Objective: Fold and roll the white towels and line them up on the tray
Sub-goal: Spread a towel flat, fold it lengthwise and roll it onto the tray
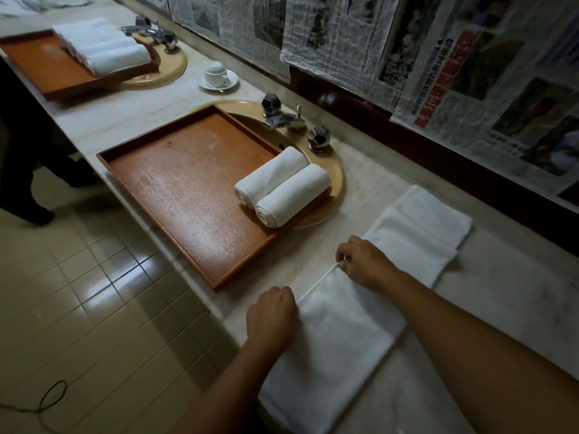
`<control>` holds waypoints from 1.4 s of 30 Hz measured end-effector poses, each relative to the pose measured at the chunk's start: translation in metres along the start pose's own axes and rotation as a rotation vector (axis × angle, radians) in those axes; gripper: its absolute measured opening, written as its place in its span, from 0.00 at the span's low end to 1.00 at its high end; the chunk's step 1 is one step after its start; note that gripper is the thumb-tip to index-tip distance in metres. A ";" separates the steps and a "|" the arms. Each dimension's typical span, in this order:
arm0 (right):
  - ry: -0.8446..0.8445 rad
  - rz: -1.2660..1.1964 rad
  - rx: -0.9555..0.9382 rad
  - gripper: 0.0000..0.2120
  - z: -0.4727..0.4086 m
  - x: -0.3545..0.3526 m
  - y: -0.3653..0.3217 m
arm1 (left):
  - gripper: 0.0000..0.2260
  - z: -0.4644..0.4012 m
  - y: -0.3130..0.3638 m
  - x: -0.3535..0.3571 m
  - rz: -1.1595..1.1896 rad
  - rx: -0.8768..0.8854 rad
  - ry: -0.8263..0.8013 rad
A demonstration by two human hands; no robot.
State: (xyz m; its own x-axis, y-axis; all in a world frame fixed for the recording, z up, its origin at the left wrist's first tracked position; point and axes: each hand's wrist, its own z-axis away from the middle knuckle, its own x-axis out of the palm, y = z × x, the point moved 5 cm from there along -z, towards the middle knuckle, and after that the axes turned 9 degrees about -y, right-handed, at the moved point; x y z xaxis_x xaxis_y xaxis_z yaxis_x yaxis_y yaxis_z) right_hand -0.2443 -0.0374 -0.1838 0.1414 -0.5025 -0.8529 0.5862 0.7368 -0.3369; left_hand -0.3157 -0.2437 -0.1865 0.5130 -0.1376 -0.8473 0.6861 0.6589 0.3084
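1. Where the marble counter runs nearest the camera, a flat white towel, folded into a long strip, lies just right of the near tray.
2. Left hand: fingers curled into a fist, set at the towel's left edge; whether it pinches the cloth cannot be told.
3. Right hand: fingers and thumb pinch the towel's far left corner.
4. Second folded towel: white, flat, beyond the right hand, further right of the near tray.
5. Near tray: brown wood, resting across a tan sink; two rolled white towels lie side by side, touching, at its right end.
6. Chrome faucet with faceted knobs, just behind the near tray.
7. Cup and saucer, cup inverted, on the counter beyond the near tray.
8. Far tray: well beyond the near tray, carrying a row of rolled white towels.
9. Newspaper sheets cover the wall behind.
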 end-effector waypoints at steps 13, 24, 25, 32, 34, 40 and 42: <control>0.541 -0.158 0.291 0.11 0.063 0.008 0.043 | 0.15 -0.028 0.072 -0.019 -0.179 0.457 0.031; 0.272 -0.070 0.589 0.24 0.091 0.048 0.055 | 0.20 -0.085 0.106 -0.027 -0.528 0.803 -0.093; 0.289 -0.059 0.592 0.24 0.093 0.048 0.054 | 0.25 -0.095 0.108 -0.025 -0.555 0.811 -0.148; 0.353 -0.086 0.646 0.25 0.105 0.043 0.043 | 0.28 -0.120 0.113 -0.027 -0.583 0.805 -0.135; 0.335 -0.066 0.657 0.26 0.101 0.041 0.042 | 0.32 -0.131 0.122 -0.020 -0.584 0.811 -0.182; 0.405 -0.120 0.723 0.29 0.089 0.023 0.059 | 0.30 -0.160 0.152 -0.030 -0.588 0.890 -0.086; 0.395 -0.094 0.715 0.31 0.075 0.016 0.071 | 0.31 -0.175 0.157 -0.021 -0.594 0.916 -0.180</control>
State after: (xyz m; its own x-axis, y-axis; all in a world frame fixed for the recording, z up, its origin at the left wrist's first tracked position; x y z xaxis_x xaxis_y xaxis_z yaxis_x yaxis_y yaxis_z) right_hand -0.1406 -0.0274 -0.1911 -0.1464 -0.2532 -0.9563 0.9672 0.1660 -0.1920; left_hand -0.3089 -0.0074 -0.1961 -0.0078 -0.4047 -0.9144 0.9321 -0.3340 0.1399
